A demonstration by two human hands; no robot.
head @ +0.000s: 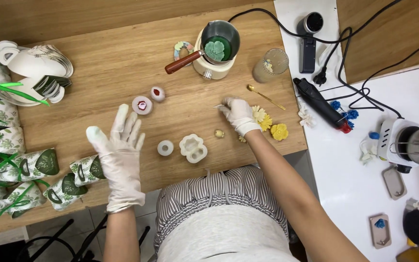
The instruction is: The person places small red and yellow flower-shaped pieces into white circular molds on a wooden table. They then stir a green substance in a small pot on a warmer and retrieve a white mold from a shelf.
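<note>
My left hand (120, 154) hovers flat and spread above the wooden table (122, 63), gloved in white, fingers fanned wide and holding nothing; it hangs just off the bare wood at about eight o'clock from the white silicone flower mould (193, 148), probably kept clear so the glove stays clean. My right hand (238, 114), also gloved, is curled with the fingertips pinched around a thin pale sliver (218, 106) that juts toward nine o'clock; what the sliver is, I cannot tell. Just at three o'clock of that hand lie the yellow wax flowers (272, 127), touching or nearly touching my wrist, set close so I can reach them without stretching. A small round beige piece (219, 133) sits at six o'clock of the hand, between it and the mould. A small white ring mould (165, 148) lies just at nine o'clock of the flower mould, and two round moulds with red centres (149, 100) sit at twelve o'clock of my left hand. The melting pot (217, 47), with green wax and a pale green flower in it, stands at twelve o'clock of my right hand, its brown handle pointing toward eight o'clock. A gold spoon (265, 97) lies near it, beside a ribbed glass (270, 65).
</note>
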